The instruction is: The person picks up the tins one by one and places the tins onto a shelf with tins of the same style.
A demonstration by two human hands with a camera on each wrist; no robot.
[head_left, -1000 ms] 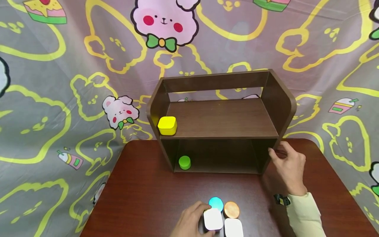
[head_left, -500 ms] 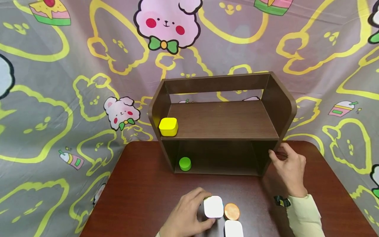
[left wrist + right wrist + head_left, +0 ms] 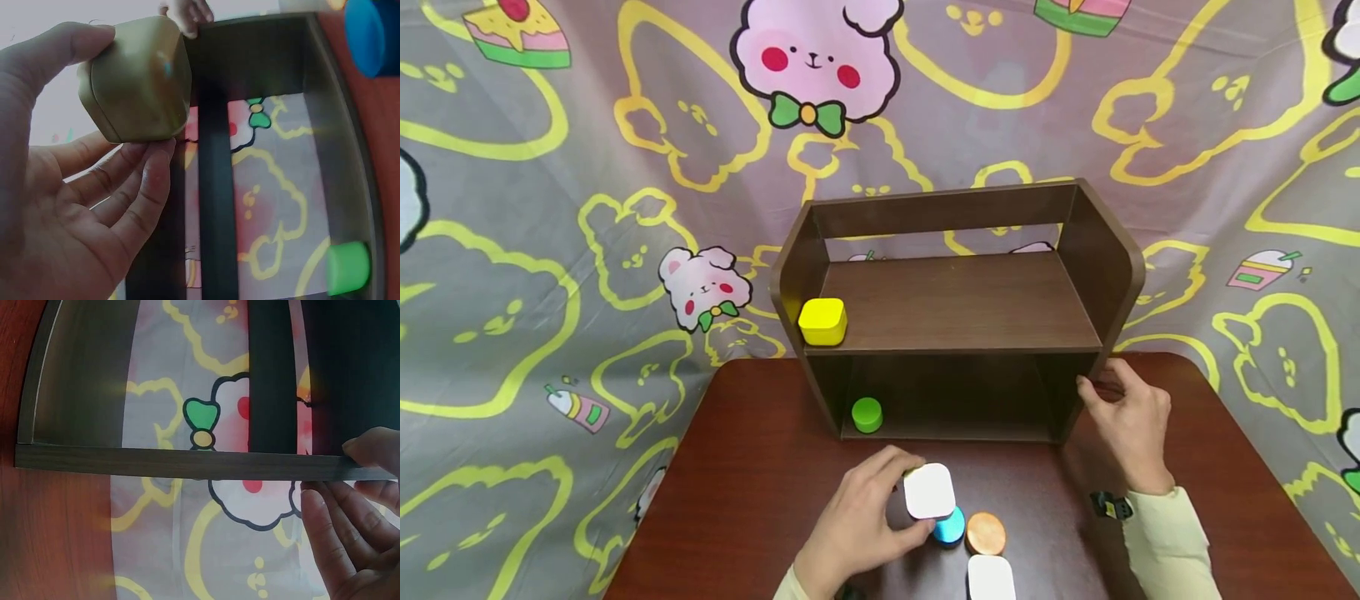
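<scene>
My left hand (image 3: 859, 518) holds a rounded square box (image 3: 929, 492) between thumb and fingers. Its top looks bright white in the head view, while the left wrist view shows the box (image 3: 140, 81) with dull gold sides. Seen from the head, it partly overlaps a blue round piece (image 3: 950, 527) on the table. My right hand (image 3: 1131, 425) grips the right side panel of a dark brown two-tier shelf (image 3: 962, 304), thumb on the inner face and fingers on the outer, as the right wrist view shows the panel (image 3: 187, 464).
An orange round piece (image 3: 986, 533) and another white-topped box (image 3: 991, 579) lie near the table's front. A yellow box (image 3: 823, 322) sits at the upper tier's left end, a green round piece (image 3: 867, 415) below it. Behind the shelf hangs a patterned cloth (image 3: 685, 183).
My left hand has carried the box forward from beside the other white-topped box, toward the shelf, uncovering part of the blue piece again. My right hand keeps its place on the panel.
</scene>
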